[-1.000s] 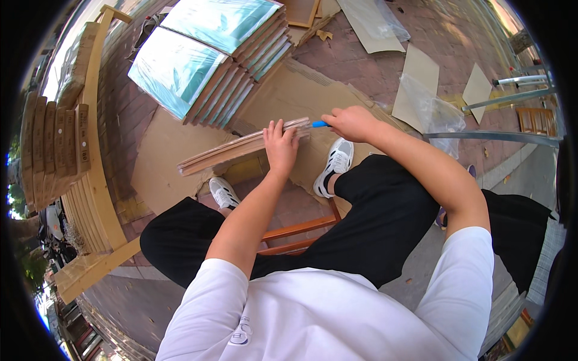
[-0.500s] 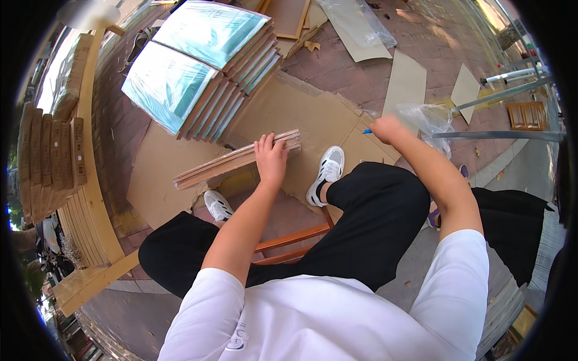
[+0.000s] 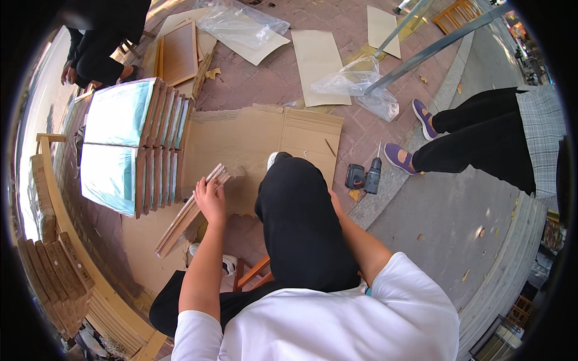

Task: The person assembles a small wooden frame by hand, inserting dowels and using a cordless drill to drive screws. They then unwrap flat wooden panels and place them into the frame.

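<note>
My left hand (image 3: 209, 200) is curled over the top edge of a few thin wooden frames (image 3: 177, 230), pressed face to face and standing on edge in front of me. My right hand (image 3: 335, 202) is down beside my raised right knee, which covers most of it; its fingers and anything in them are hidden. Close to that hand, a black cordless drill (image 3: 373, 175) lies on the paving, its long bit pointing away. Flattened cardboard (image 3: 241, 135) lies under the frames.
Film-wrapped framed panels (image 3: 117, 117) are piled at the left. A person in purple shoes (image 3: 424, 119) stands at right; another person (image 3: 105, 51) sits far left. Clear plastic (image 3: 355, 84), pale boards (image 3: 319, 54) and a metal bar (image 3: 439, 45) lie beyond. A wooden rack (image 3: 81, 237) runs along the left.
The view has turned rightward, bringing in the drill and both people. My right hand, earlier stretched out with a small blue item, has dropped beside my knee. My left hand stays on the frames.
</note>
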Demonstrator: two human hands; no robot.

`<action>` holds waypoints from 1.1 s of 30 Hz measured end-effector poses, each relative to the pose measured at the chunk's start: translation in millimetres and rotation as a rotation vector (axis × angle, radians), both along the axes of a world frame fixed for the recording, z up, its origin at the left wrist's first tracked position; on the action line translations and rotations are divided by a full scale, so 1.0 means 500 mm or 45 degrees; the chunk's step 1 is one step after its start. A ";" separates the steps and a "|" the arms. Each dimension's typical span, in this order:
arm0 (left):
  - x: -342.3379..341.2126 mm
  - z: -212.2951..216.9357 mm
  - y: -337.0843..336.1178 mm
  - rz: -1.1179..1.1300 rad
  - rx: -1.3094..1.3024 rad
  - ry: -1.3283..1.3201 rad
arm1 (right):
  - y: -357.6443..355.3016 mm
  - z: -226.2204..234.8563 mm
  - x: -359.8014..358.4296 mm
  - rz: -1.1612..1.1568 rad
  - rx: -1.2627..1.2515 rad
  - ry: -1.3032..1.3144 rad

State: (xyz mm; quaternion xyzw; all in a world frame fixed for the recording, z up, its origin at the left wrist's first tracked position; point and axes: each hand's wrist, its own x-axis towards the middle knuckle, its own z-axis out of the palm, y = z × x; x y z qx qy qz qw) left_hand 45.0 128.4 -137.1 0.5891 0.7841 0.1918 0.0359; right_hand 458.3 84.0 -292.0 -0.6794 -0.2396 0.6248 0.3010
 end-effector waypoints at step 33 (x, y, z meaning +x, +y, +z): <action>-0.431 0.026 -0.443 0.393 -0.360 0.116 | 0.158 0.806 -0.782 1.931 1.811 -0.451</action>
